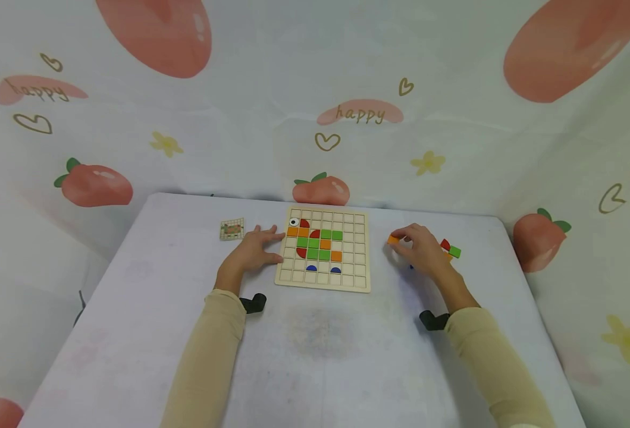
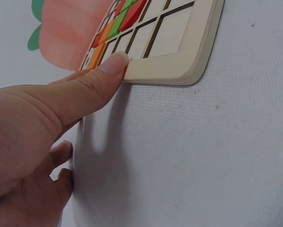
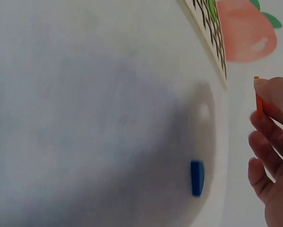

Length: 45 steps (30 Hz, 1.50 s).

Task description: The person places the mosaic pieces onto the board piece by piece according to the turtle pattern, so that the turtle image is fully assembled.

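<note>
A square wooden grid board (image 1: 356,249) lies at the table's far middle, bearing red, green, orange and blue tiles and a white eye tile (image 1: 294,222). My left hand (image 1: 251,249) rests at the board's left edge with fingers spread; in the left wrist view its thumb (image 2: 114,64) touches the rim. To the right of the board, my right hand (image 1: 420,248) pinches an orange tile (image 1: 393,239) between thumb and fingers. The right wrist view shows that tile edge-on (image 3: 258,100), held above the table, with a blue tile (image 3: 197,178) lying below the hand.
Loose tiles, among them a green one (image 1: 455,251) and a red one (image 1: 445,244), lie beyond the right hand, which partly hides them. A small picture card (image 1: 232,229) with a grid pattern lies left of the board. Behind the table hangs a printed cloth (image 1: 272,119).
</note>
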Tool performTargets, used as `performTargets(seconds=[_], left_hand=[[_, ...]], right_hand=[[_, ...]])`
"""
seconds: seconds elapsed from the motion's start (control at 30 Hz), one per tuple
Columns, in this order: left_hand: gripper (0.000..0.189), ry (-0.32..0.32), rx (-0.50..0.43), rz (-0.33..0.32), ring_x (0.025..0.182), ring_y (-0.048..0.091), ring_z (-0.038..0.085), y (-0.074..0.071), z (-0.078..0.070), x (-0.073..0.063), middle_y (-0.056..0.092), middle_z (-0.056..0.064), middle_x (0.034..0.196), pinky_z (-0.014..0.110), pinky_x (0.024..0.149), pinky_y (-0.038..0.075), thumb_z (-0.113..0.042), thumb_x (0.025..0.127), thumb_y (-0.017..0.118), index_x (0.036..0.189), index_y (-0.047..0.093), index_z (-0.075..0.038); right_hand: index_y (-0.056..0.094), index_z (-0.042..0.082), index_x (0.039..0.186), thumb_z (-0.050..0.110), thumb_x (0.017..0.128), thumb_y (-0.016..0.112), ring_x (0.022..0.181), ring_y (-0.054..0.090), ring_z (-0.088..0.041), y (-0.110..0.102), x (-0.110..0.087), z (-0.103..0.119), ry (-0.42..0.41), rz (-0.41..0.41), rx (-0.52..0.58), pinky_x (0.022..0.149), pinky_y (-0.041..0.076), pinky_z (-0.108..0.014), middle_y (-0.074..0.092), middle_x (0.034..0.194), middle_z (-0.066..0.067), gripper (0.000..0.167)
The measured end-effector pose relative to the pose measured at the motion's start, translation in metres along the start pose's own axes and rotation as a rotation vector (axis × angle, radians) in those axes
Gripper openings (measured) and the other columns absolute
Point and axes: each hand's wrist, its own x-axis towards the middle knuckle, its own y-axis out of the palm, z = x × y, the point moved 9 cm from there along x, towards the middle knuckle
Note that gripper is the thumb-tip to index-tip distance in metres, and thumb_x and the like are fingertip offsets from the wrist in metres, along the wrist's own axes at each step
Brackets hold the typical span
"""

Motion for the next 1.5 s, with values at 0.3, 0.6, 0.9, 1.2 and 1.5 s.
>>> performTargets(seconds=[0.3, 0.6, 0.9, 1.2, 1.5], left_hand=[[0.073, 0.002, -0.001, -0.011, 0.161, 0.001, 0.04, 0.0, 0.001, 0.001, 0.027, 0.003, 0.17, 0.063, 0.128, 0.011, -0.027, 0.088, 0.08, 0.153, 0.048, -0.021], [0.073, -0.006, 0.009, -0.004, 0.161, 0.001, 0.041, 0.0, 0.003, -0.001, 0.027, 0.004, 0.17, 0.063, 0.128, 0.011, -0.028, 0.088, 0.08, 0.153, 0.048, -0.021], [0.073, 0.006, 0.01, 0.005, 0.16, 0.001, 0.042, 0.001, 0.0, 0.0, 0.026, 0.005, 0.17, 0.063, 0.128, 0.011, -0.027, 0.088, 0.08, 0.154, 0.047, -0.021], [0.074, 0.012, 0.016, 0.005, 0.16, 0.0, 0.042, 0.002, 0.001, 0.004, 0.026, 0.005, 0.17, 0.063, 0.128, 0.011, -0.027, 0.088, 0.08, 0.154, 0.047, -0.021], [0.074, -0.001, 0.009, 0.005, 0.161, 0.001, 0.041, 0.001, 0.001, 0.002, 0.026, 0.004, 0.17, 0.064, 0.128, 0.011, -0.026, 0.088, 0.081, 0.154, 0.047, -0.022]], right_hand=[[0.074, 0.008, 0.116, 0.017, 0.091, 0.076, 0.101, 0.061, -0.03, 0.023, 0.015, 0.034, -0.049, 0.025, 0.038, 0.087, 0.053, -0.043, 0.066, 0.108, -0.011, 0.027], [0.074, 0.007, 0.118, 0.023, 0.092, 0.076, 0.099, 0.061, -0.026, 0.056, 0.023, 0.063, -0.087, 0.085, 0.077, 0.085, 0.054, -0.038, 0.066, 0.109, -0.009, 0.031], [0.074, 0.008, 0.118, 0.029, 0.092, 0.076, 0.1, 0.06, -0.024, 0.079, 0.037, 0.073, -0.063, 0.121, 0.065, 0.093, 0.055, -0.038, 0.067, 0.11, -0.008, 0.033], [0.074, 0.011, 0.117, 0.03, 0.095, 0.073, 0.097, 0.055, -0.021, 0.091, 0.043, 0.073, -0.035, 0.142, 0.073, 0.088, 0.051, -0.034, 0.062, 0.109, -0.006, 0.03], [0.074, 0.01, 0.117, 0.03, 0.096, 0.072, 0.098, 0.056, -0.022, 0.095, 0.043, 0.074, -0.03, 0.132, 0.096, 0.09, 0.052, -0.036, 0.061, 0.111, -0.007, 0.029]])
